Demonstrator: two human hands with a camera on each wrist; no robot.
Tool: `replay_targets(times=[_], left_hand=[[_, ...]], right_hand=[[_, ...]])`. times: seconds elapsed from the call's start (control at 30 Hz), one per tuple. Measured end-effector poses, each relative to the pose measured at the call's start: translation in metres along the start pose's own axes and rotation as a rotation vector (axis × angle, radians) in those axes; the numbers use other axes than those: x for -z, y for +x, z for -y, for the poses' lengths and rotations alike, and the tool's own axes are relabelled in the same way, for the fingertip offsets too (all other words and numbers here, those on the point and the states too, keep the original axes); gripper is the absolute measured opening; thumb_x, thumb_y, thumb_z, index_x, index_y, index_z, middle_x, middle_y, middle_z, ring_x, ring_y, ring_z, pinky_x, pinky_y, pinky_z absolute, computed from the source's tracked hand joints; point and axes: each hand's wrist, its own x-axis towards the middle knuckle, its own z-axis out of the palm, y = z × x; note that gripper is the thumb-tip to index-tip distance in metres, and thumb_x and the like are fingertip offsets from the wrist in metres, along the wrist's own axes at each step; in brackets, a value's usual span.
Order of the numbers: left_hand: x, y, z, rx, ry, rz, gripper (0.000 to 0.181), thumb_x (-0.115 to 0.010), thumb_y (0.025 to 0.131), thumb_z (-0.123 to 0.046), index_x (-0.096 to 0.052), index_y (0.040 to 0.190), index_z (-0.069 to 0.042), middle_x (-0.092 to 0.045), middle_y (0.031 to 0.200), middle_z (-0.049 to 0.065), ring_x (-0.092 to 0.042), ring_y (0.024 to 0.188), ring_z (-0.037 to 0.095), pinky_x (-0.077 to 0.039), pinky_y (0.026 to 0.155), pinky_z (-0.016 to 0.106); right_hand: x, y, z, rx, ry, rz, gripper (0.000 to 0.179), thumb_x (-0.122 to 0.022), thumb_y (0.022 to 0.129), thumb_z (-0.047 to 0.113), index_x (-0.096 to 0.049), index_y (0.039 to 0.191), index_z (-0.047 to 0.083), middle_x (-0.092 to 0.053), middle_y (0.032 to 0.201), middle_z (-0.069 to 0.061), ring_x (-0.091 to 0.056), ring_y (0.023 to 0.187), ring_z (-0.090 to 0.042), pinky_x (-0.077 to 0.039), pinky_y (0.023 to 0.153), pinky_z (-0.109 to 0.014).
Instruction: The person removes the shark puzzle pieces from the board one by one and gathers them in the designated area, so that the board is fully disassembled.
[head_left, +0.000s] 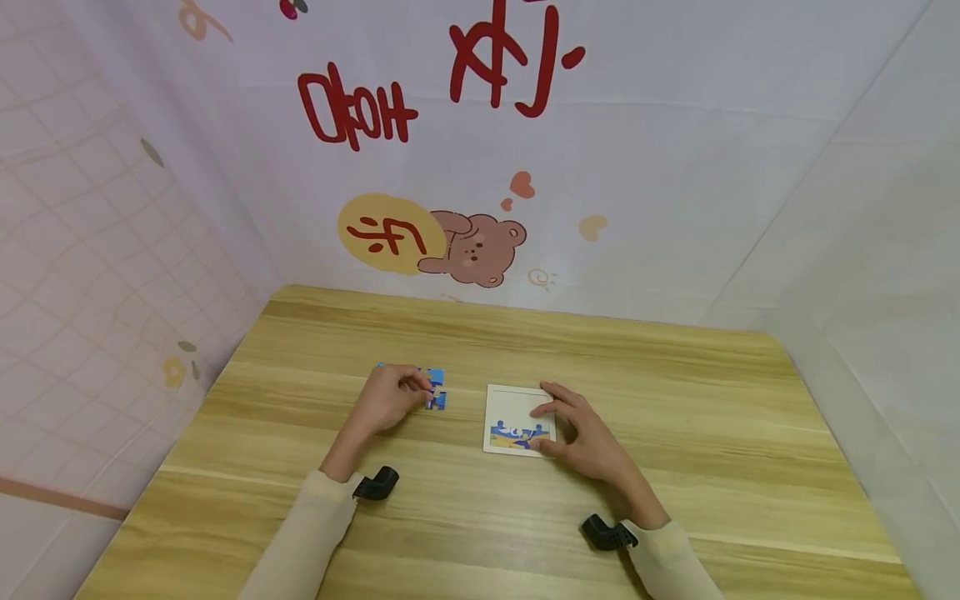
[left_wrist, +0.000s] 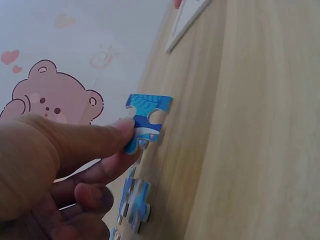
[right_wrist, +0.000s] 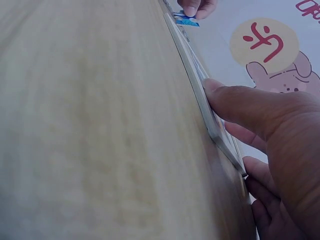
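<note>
My left hand (head_left: 390, 400) pinches a blue jigsaw piece (left_wrist: 147, 106) between thumb and fingers, with light leaf-like lines and a white band on it. Below it in the left wrist view are more blue jigsaw pieces (left_wrist: 140, 202), partly hidden by the hand. A square white puzzle tray (head_left: 513, 404) lies on the table to the right. Joined blue and yellow pieces (head_left: 504, 435) fill its near part. My right hand (head_left: 588, 437) holds the tray at its right side, the thumb at the near part and fingertips at the far right corner.
Both hands work over a wood-grain table (head_left: 465, 517). White cloth walls with a printed bear (head_left: 480, 250) and red characters stand behind and beside it. A black wrist mount (head_left: 377, 483) sticks out from the left cuff, another mount (head_left: 607, 533) from the right.
</note>
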Motion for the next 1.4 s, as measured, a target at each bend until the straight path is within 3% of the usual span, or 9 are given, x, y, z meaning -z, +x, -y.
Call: replay_targets(times=[0.23,0.47,0.63,1.2,1.4], left_hand=[[0.0022,0.0018,0.004,0.02,0.126,-0.032,0.005,-0.077,0.092,-0.013,-0.078,0.095,-0.009,-0.073,0.086,0.002,-0.061,0.079,0.015,-0.049,0.074,0.034],[-0.0013,0.0032,0.0043,0.056,0.174,-0.01,0.005,-0.076,0.094,-0.014,-0.079,0.093,-0.011,-0.066,0.087,0.003,-0.056,0.072,0.014,-0.046,0.067,0.03],[-0.0037,0.0015,0.0042,0.04,0.215,-0.027,0.005,-0.075,0.093,-0.013,-0.08,0.093,-0.012,-0.065,0.087,0.003,-0.055,0.072,0.014,-0.045,0.067,0.03],[-0.0062,-0.0003,0.0052,0.034,0.234,-0.033,0.004,-0.076,0.093,-0.017,-0.08,0.093,-0.015,-0.065,0.084,0.0,-0.054,0.072,0.013,-0.045,0.068,0.03],[-0.0032,0.0006,0.0048,-0.012,0.229,-0.053,0.006,-0.076,0.094,-0.019,-0.078,0.094,-0.013,-0.065,0.083,0.0,-0.055,0.073,0.013,-0.045,0.068,0.03]], right_hand=[[-0.002,0.0001,-0.0017,0.004,0.01,-0.002,0.036,-0.085,0.085,0.033,-0.07,0.117,0.025,-0.041,0.163,-0.007,-0.031,0.154,-0.033,-0.028,0.12,-0.061],[-0.0018,-0.0001,-0.0034,-0.003,0.003,-0.008,0.037,-0.085,0.085,0.034,-0.07,0.117,0.026,-0.041,0.163,-0.006,-0.031,0.154,-0.032,-0.029,0.12,-0.061],[-0.0018,-0.0007,-0.0031,0.002,-0.002,-0.007,0.036,-0.085,0.085,0.033,-0.07,0.117,0.026,-0.042,0.162,-0.006,-0.031,0.154,-0.033,-0.03,0.119,-0.061],[-0.001,-0.0019,0.0014,-0.006,0.007,-0.007,0.037,-0.086,0.084,0.029,-0.07,0.117,0.023,-0.042,0.162,-0.008,-0.031,0.153,-0.034,-0.029,0.119,-0.062],[-0.0009,0.0004,0.0008,0.021,-0.019,-0.024,0.038,-0.087,0.083,0.027,-0.071,0.116,0.021,-0.044,0.16,-0.01,-0.034,0.151,-0.036,-0.031,0.117,-0.062]])
